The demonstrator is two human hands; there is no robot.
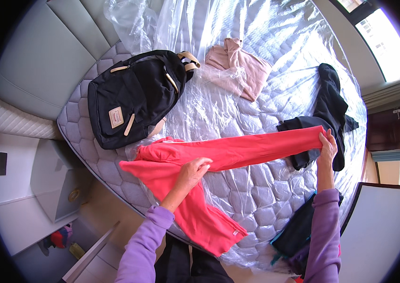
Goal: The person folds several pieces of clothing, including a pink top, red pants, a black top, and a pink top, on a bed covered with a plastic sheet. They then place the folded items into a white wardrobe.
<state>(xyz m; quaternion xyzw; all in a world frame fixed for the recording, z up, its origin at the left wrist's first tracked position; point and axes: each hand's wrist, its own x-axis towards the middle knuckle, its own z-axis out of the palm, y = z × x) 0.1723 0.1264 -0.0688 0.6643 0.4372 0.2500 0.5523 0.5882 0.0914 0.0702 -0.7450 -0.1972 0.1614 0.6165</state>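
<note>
A coral-red garment [251, 151] that looks like a pair of trousers lies spread over the plastic-covered mattress. One long leg stretches to the right, while the other [209, 224] slants toward me at the mattress's near edge. My right hand [327, 145] grips the far-right end of the stretched leg, thumb on top. At the middle, my left hand [193, 173] rests on the red cloth near its fork, with fingers extended and nothing held. The upper end at the left is bunched up.
A black backpack [136, 96] lies at the left of the mattress [261, 200]. Beyond the trousers is a folded pink garment [240, 70], partly under clear plastic. Black clothing [327, 108] is at the right, and dark items with teal edging [294, 231] sit by my right forearm.
</note>
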